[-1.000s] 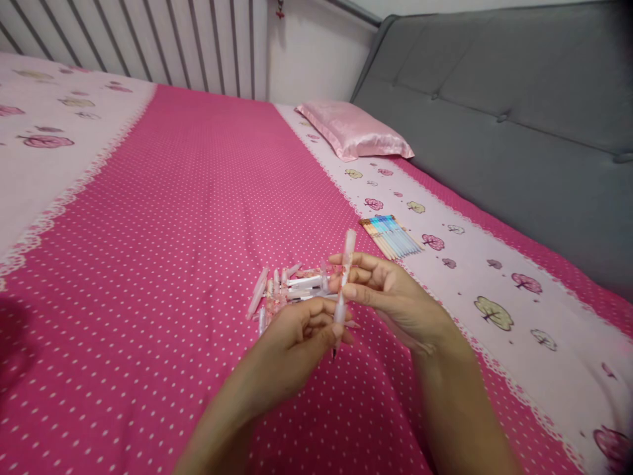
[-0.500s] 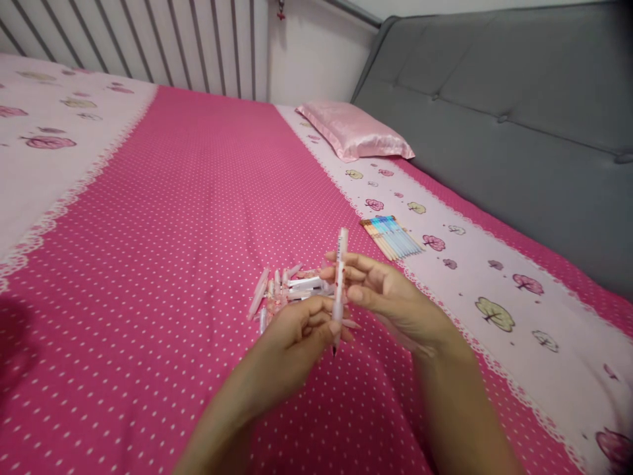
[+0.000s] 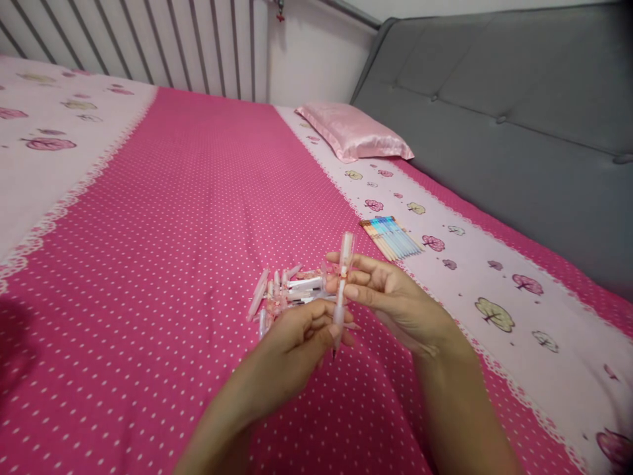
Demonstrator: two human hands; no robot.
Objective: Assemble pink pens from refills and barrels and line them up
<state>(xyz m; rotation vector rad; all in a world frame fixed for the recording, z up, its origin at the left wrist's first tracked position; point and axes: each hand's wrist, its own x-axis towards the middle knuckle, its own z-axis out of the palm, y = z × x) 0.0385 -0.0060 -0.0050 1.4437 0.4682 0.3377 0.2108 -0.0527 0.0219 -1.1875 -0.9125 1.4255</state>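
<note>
A slim, pale, see-through pen [image 3: 346, 249] stands nearly upright between my hands, its dark tip pointing down and some red marks along the barrel. My left hand [image 3: 299, 336] pinches the lower barrel near the tip with thumb and fingers. Higher up, my right hand [image 3: 388, 290] grips the middle of the same pen with its thumb and fingertips. Just behind my left hand lies a loose pile of pink, white and clear pen parts [image 3: 279, 290], partly hidden by my fingers.
Several blue and beige pens [image 3: 393, 237] lie side by side beyond my right hand. A pink satin pillow [image 3: 351, 132] rests near the grey padded headboard [image 3: 494, 92]. The bed has a pink dotted sheet [image 3: 198, 198], with a barred rail [image 3: 198, 46] at the far side.
The pen has turned a little and its top leans slightly more to the right; the dark print near its top no longer shows. Both hands keep their hold, almost in place.
</note>
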